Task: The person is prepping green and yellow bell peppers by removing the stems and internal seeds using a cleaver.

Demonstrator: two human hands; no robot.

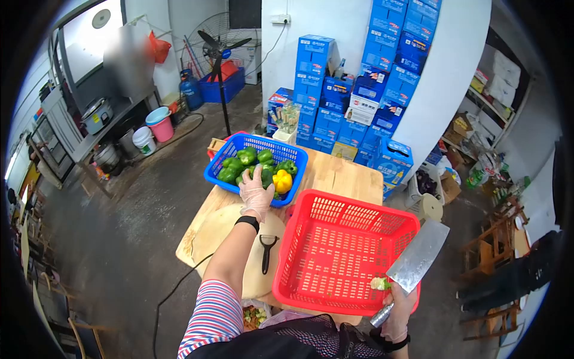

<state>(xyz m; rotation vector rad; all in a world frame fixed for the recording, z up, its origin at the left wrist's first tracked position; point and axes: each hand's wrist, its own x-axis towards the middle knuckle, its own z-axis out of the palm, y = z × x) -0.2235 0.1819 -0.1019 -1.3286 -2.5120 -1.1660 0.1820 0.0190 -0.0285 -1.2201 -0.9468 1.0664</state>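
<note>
My left hand [257,192], in a clear glove, reaches over the near edge of a blue basket [216,183], its fingers spread at the green peppers [247,156]. A yellow pepper [282,181] lies just right of it. My right hand [399,309], also gloved, is closed round the metal handle of a cleaver [420,254], whose broad blade points up and right over the corner of a red basket [288,251]. A small pale green and white piece [379,283] lies in the red basket beside the blade. A black peeler [266,254] rests on the round board [229,218].
Both baskets stand on a wooden table [353,173]. Stacked blue boxes [327,122] are behind it, with a black fan [222,54] at the back left. A bag of scraps [256,316] is below the near edge. A person stands at the far right.
</note>
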